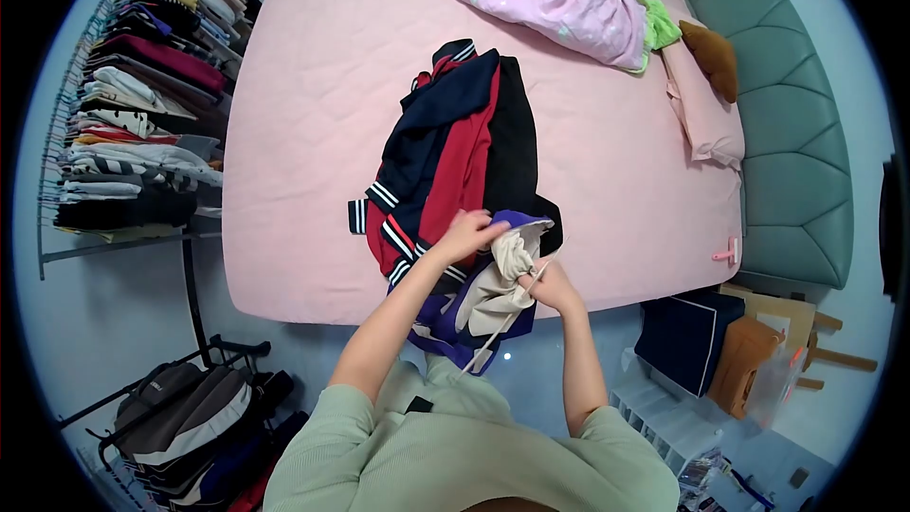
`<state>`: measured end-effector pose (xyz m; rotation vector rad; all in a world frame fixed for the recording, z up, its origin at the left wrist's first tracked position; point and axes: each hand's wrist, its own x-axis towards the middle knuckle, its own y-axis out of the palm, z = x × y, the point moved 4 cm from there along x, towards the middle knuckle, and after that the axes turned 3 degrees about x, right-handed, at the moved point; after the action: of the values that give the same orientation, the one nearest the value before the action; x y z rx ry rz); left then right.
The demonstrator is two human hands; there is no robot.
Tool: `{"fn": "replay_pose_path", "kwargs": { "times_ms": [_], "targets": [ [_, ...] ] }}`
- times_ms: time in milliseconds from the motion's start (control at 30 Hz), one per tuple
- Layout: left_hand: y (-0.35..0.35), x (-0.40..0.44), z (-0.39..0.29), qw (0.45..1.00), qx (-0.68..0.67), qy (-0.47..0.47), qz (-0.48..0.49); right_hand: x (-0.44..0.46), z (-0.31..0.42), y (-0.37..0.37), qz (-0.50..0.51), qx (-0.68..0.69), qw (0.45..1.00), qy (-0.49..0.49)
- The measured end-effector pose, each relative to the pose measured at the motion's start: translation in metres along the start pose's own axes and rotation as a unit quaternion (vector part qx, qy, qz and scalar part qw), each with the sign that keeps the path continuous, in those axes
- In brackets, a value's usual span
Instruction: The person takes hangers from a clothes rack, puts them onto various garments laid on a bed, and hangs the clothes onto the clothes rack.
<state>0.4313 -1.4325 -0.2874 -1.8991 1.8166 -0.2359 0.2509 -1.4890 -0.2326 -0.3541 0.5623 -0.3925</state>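
A purple-and-cream garment with a pale drawstring [488,294] is bunched up at the front edge of the bed, partly hanging over it. My left hand [464,237] has its fingers closed at the garment's purple upper edge. My right hand [548,284] grips the cream cloth on the other side, its fingertips partly hidden in the folds. The cord runs down from near my right hand toward my lap. Just beyond my hands lie a navy-and-red jacket [441,147] with striped cuffs and a black garment [512,133] beside it.
The pink-sheeted bed [303,133] carries a lilac blanket [559,0], a pillow [706,118] and a brown cushion [711,57]. A clothes rack [142,133] stands at left, another rack [190,408] at lower left. Storage boxes [687,341] sit at lower right.
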Motion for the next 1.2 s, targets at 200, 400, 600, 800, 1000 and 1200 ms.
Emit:
{"fn": "replay_pose_path", "kwargs": {
  "times_ms": [200,400,600,800,1000,1200],
  "targets": [
    [0.022,-0.025,0.014,0.986,-0.101,-0.09,-0.1,-0.021,0.033,-0.018,-0.076,0.05,0.996,0.002],
    [-0.005,-0.089,-0.065,0.813,-0.497,-0.194,-0.233,-0.052,0.087,-0.037,-0.17,-0.075,0.98,-0.077],
    [-0.002,-0.154,-0.122,0.887,-0.424,-0.082,-0.164,-0.084,0.15,0.011,-0.136,-0.185,0.963,-0.142],
    [-0.009,-0.232,-0.121,0.884,-0.456,-0.021,-0.099,-0.127,0.146,0.069,-0.161,-0.185,0.951,-0.186],
    [-0.009,-0.3,-0.085,0.919,-0.353,0.142,-0.101,-0.188,0.162,0.134,-0.125,-0.09,0.934,-0.323],
    [-0.008,-0.368,-0.124,0.958,-0.027,0.25,-0.139,-0.249,0.234,0.19,-0.004,-0.092,0.899,-0.428]
  ]
}}
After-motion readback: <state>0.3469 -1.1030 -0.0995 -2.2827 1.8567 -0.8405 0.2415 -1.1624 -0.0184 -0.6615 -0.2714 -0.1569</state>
